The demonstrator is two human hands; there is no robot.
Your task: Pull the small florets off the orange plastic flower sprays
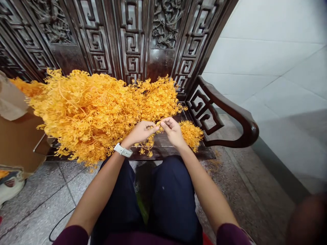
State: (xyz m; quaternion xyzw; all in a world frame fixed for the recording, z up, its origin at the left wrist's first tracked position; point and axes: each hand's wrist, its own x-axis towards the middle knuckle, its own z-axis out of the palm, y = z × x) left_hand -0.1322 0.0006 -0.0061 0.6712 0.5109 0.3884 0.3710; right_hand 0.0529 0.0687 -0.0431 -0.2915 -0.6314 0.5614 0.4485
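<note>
Both hands meet over the front of a dark wooden bench seat, fingertips pinched on a small yellow plastic flower sprig [150, 143] that hangs below them. My left hand [143, 131], with a pale watch on the wrist, comes in from the left, thumb and fingers closed on the sprig. Opposite it, my right hand [173, 131] pinches the same piece with thumb and forefinger. The exact part between the fingertips is too small to make out. A big heap of yellow sprigs [87, 109] lies left of and behind my hands. Beside my right hand sits a smaller yellow pile [191, 134].
A carved dark wood backrest [133, 41] rises behind the heap. The curved armrest [230, 112] stands at the right, near a white wall [268, 61]. At the left is a cardboard box [20, 139], with a shoe [11, 187] below it. A black cord [57, 223] lies on the floor.
</note>
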